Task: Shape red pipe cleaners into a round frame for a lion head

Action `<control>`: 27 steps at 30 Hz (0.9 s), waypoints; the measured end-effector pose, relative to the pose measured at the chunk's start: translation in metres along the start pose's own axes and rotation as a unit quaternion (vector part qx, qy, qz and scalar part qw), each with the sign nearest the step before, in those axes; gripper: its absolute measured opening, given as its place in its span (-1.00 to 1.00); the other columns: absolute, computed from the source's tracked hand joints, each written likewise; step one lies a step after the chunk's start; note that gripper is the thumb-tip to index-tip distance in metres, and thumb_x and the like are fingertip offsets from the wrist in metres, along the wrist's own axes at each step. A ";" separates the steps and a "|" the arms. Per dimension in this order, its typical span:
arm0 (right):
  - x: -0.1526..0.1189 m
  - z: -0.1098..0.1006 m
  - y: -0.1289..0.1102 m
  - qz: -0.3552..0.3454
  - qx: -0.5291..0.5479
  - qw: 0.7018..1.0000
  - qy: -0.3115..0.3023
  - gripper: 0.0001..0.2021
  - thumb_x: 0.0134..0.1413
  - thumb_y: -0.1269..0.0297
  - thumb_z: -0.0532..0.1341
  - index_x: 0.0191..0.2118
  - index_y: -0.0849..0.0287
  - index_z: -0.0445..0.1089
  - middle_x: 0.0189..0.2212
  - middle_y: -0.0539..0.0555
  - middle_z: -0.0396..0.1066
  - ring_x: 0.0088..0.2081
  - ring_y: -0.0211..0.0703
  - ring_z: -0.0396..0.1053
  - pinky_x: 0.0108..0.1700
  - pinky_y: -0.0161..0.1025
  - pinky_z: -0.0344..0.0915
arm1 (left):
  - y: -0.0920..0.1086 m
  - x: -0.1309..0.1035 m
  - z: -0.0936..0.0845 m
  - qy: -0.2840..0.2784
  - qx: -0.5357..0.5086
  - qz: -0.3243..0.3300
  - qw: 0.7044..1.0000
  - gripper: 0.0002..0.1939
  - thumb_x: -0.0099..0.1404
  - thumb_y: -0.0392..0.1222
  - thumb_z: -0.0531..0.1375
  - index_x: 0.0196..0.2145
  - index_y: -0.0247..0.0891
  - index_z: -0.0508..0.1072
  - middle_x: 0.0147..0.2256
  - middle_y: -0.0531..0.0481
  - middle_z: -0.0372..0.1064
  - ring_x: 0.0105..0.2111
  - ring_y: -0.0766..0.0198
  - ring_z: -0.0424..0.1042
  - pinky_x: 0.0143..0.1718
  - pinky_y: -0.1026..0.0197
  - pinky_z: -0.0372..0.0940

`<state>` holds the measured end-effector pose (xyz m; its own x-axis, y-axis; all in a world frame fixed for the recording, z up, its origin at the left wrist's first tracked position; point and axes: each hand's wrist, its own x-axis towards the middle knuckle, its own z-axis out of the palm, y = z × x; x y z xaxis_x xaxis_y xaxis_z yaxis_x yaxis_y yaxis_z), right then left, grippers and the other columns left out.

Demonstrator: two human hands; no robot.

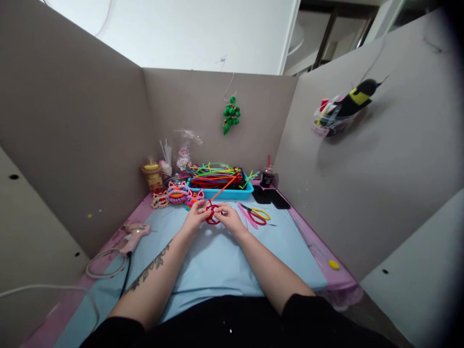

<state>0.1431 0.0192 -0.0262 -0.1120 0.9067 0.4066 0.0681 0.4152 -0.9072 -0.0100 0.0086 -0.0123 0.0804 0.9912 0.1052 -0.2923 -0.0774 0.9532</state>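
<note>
Both hands meet above the blue cloth (pixel 217 261), around a small dark red open-work piece (pixel 212 214) of bent stems. My left hand (pixel 196 215) pinches its left side, fingers closed. On the opposite side, my right hand (pixel 228 216) grips the same piece between thumb and fingers. An orange stem (pixel 222 188) slants up and to the right from near the left fingertips. Scissors with red and yellow handles (pixel 256 217) and pink strips (pixel 247 216) lie just right of my right hand. Colourful animal-face pieces (pixel 177 192) sit beyond my left hand.
Behind the hands stands a blue tray (pixel 221 194) of coloured stems. Black phone-like slabs (pixel 276 198) and a dark cup (pixel 267 178) are at its right. A pink glue gun (pixel 136 239) with cables lies left; a yellow disc (pixel 333 264) lies right. Grey panels surround the table.
</note>
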 end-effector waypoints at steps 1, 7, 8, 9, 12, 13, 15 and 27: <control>0.000 0.000 -0.001 -0.005 -0.006 1.000 -0.002 -0.84 -0.16 0.19 0.27 -0.44 0.16 0.46 -0.14 0.13 0.30 -0.10 -0.07 0.30 -0.14 -0.19 0.27 | 0.000 0.000 0.000 0.005 -0.011 -0.008 1.000 -0.34 -0.09 -0.17 0.36 -0.05 -0.28 0.22 -0.47 0.05 0.38 -0.49 0.32 0.39 -0.38 0.24 0.25; -0.006 0.003 -0.015 -0.036 -0.041 0.998 0.012 -0.92 -0.14 0.26 0.26 -0.48 0.14 0.44 -0.17 0.10 0.28 -0.08 -0.10 0.27 -0.06 -0.15 0.23 | -0.001 0.003 0.002 0.029 -0.090 -0.065 0.993 -0.50 -0.13 -0.28 0.37 -0.20 -0.31 0.31 -0.43 -0.03 0.42 -0.49 0.29 0.41 -0.43 0.24 0.26; -0.007 0.003 -0.016 -0.044 -0.046 0.998 0.018 -0.93 -0.14 0.27 0.26 -0.48 0.14 0.44 -0.17 0.10 0.27 -0.07 -0.11 0.27 -0.03 -0.15 0.22 | -0.001 0.002 0.003 0.029 -0.096 -0.074 0.992 -0.51 -0.13 -0.28 0.37 -0.22 -0.31 0.32 -0.42 -0.05 0.43 -0.48 0.29 0.41 -0.44 0.24 0.26; -0.007 0.004 -0.017 -0.052 -0.050 0.997 0.024 -0.94 -0.13 0.28 0.26 -0.48 0.13 0.44 -0.18 0.09 0.26 -0.07 -0.11 0.26 -0.01 -0.15 0.20 | -0.001 0.002 0.003 0.029 -0.097 -0.080 0.992 -0.52 -0.13 -0.28 0.37 -0.22 -0.32 0.32 -0.41 -0.06 0.43 -0.48 0.28 0.41 -0.44 0.24 0.26; -0.007 0.004 -0.016 -0.058 -0.059 0.996 0.039 -0.92 -0.12 0.26 0.25 -0.48 0.13 0.44 -0.18 0.10 0.27 -0.06 -0.11 0.26 0.02 -0.15 0.18 | 0.000 0.001 0.002 0.025 -0.059 -0.066 0.996 -0.47 -0.11 -0.22 0.37 -0.18 -0.32 0.28 -0.41 -0.05 0.43 -0.47 0.28 0.42 -0.43 0.24 0.26; -0.007 0.004 -0.015 -0.049 -0.058 0.996 0.042 -0.90 -0.10 0.24 0.24 -0.48 0.13 0.44 -0.18 0.11 0.28 -0.07 -0.11 0.27 -0.01 -0.15 0.19 | 0.000 0.001 0.001 0.021 -0.032 -0.046 0.998 -0.44 -0.10 -0.19 0.37 -0.14 -0.31 0.26 -0.43 -0.02 0.42 -0.47 0.28 0.41 -0.42 0.24 0.25; -0.005 0.002 -0.012 -0.020 -0.047 0.998 0.046 -0.85 -0.08 0.19 0.23 -0.48 0.14 0.44 -0.16 0.12 0.29 -0.07 -0.08 0.27 -0.08 -0.15 0.24 | 0.000 0.002 -0.002 0.002 0.028 0.002 1.000 -0.39 -0.07 -0.13 0.36 -0.09 -0.30 0.21 -0.48 0.05 0.38 -0.49 0.31 0.39 -0.41 0.25 0.24; 0.002 -0.008 0.000 0.003 0.003 1.000 -0.017 -0.85 -0.14 0.24 0.25 -0.37 0.12 0.43 -0.01 0.12 0.19 0.03 -0.04 0.20 -0.14 -0.18 0.29 | 0.008 -0.005 -0.002 -0.134 0.121 0.043 0.983 -0.39 0.07 -0.07 0.26 0.01 -0.29 0.13 -0.51 0.14 0.25 -0.51 0.38 0.27 -0.44 0.29 0.15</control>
<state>0.1511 0.0216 -0.0247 -0.1460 0.9062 0.3969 0.0624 0.4088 -0.9105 -0.0143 0.0036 -0.0059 0.3231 0.9182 0.2290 -0.0772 -0.2156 0.9734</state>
